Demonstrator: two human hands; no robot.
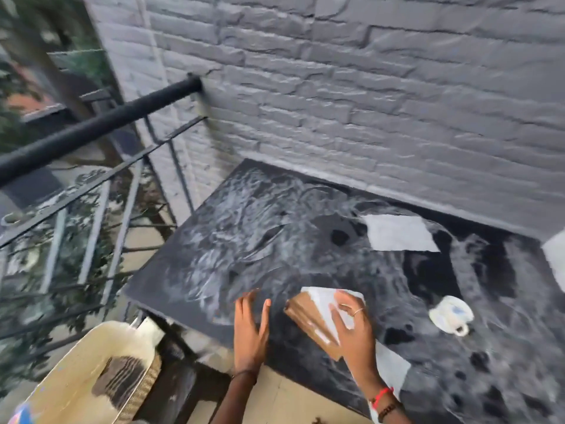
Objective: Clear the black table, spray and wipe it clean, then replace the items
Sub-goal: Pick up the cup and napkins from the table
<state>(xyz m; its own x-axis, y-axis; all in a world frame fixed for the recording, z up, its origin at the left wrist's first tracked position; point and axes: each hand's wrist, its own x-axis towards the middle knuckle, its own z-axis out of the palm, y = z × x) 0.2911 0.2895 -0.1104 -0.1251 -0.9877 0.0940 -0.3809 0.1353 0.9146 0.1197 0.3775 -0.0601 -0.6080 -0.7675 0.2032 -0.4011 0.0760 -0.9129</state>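
**A:** Which step is going on?

**B:** Clearing, I'd judge. The black surface (244, 240) is filling the middle of the frame, streaked grey-white and carrying loose things, so wiping looks some way off. The right hand (354, 328), at lower centre, is gripping a flat brown cardboard piece (308, 319) with white paper (321, 296) on top, its fingers curled over the near edge.

**A:** And the other hand?

**B:** The left hand (250, 325) is lying just left of the cardboard, fingers spread wide and holding nothing.

**A:** What is the next move calling for?

**B:** Probably lifting the cardboard and paper off together without the paper sliding away. Then the cup (451, 313) at the right and the white sheet (400, 232) at upper right are waiting.

**A:** Any containers?

**B:** The cup is lying on its side, and I can't tell whether anything is in it. A cream tub (76, 362) is sitting at lower left, off the surface, with a dark ribbed mat (122, 381) lying inside.
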